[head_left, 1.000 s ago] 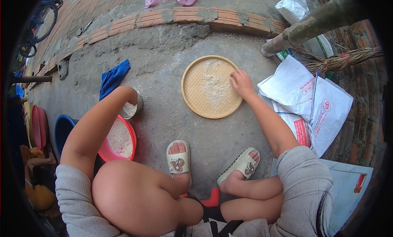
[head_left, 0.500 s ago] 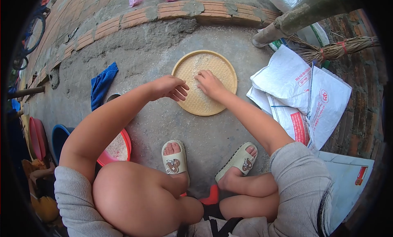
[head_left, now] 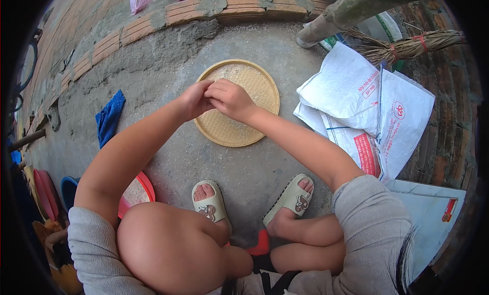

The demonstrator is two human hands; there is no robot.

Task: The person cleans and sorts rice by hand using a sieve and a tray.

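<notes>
Both hands have come together since a second ago: the left hand [head_left: 193, 99] and right hand [head_left: 229, 98] now touch at the fingertips over the one woven tray [head_left: 254, 86]. Whether they pinch anything I cannot tell. Two white sacks [head_left: 367, 106] lie right of the tray; one red basin [head_left: 136, 190] of rice sits well to its lower left.
</notes>
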